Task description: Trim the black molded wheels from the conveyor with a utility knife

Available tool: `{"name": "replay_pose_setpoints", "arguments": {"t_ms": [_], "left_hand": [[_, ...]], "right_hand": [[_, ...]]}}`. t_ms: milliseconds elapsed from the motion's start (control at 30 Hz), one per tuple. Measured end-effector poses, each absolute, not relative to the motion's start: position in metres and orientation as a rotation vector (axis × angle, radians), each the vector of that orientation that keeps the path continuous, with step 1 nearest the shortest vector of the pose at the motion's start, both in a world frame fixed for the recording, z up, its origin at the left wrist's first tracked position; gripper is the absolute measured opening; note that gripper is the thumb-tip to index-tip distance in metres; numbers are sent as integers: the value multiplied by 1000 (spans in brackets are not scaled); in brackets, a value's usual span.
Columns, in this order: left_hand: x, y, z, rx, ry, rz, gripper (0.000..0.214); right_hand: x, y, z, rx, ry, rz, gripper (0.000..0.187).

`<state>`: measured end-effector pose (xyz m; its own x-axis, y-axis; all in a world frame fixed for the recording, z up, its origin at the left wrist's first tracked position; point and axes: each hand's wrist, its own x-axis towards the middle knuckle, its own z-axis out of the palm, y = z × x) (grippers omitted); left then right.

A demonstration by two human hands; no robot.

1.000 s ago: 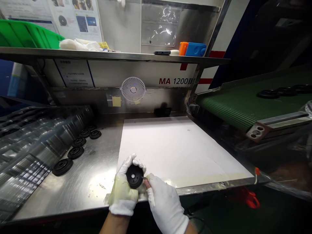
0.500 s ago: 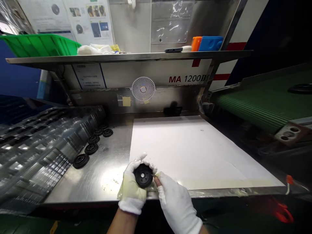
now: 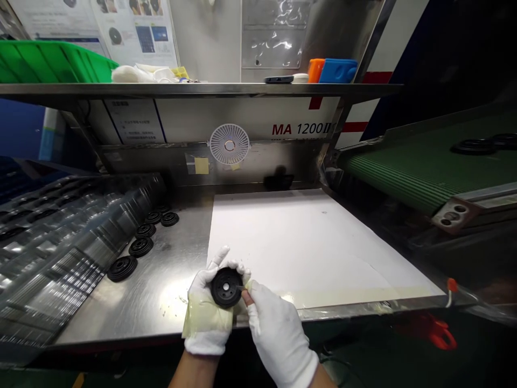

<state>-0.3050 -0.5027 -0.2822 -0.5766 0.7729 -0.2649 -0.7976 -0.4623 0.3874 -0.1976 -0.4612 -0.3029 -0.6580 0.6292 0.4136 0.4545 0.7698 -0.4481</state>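
My gloved left hand [image 3: 208,302] is wrapped round a round black plastic wheel-like part [image 3: 221,297], which has a hole in its middle and faces up at me. At the part's right side, my gloved right hand [image 3: 278,328] is closed in a pinch with a bare thumb tip showing. A thin, pointed metal tip [image 3: 239,288] juts from that pinch and reaches the part's face; the rest of this tool is hidden in the glove. Both hands are over the front edge of the metal bench [image 3: 161,285].
Several similar black parts [image 3: 141,247] lie left of the hands, beside stacked clear plastic trays [image 3: 81,258]. A white sheet [image 3: 283,242] covers the bench's right side. Behind it are a small fan [image 3: 229,144] and a shelf [image 3: 226,90]. A green conveyor [image 3: 404,167] carries black parts at right.
The view has swung slightly right, so the scene sits further left. More black parts show on the conveyor. Both hands keep their hold, with the thin tip still at the round part.
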Motion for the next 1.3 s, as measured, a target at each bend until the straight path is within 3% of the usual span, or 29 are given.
{"name": "replay_pose_setpoints", "arguments": {"t_ms": [267,400,533,867,967,1100,1300], "left_hand": [[-301,-491,-279,-136,622,2228,11],[-301,-493,-283,-7,662,2334,23],[-304,-502,-285,12,646,2064,38],[-298,-490,-285,-115,613,2246,6],[-297,-495,-286,7,687,2331,16],[-302,-504,-286,66,663,2095,33],[-302,-499,-283,-28,649,2152,19]], "right_hand": [[-199,-471,-311,-877,-2434,350,24],[-202,-475,-312,-837,-2411,375,24],[-198,-465,-309,-810,-2378,389,23],[-200,-476,-315,-865,-2411,322,24],[-202,-478,-311,-854,-2420,332,21],[-198,-469,-309,-863,-2400,366,22],[-194,-466,-313,-932,-2423,379,22]]}}
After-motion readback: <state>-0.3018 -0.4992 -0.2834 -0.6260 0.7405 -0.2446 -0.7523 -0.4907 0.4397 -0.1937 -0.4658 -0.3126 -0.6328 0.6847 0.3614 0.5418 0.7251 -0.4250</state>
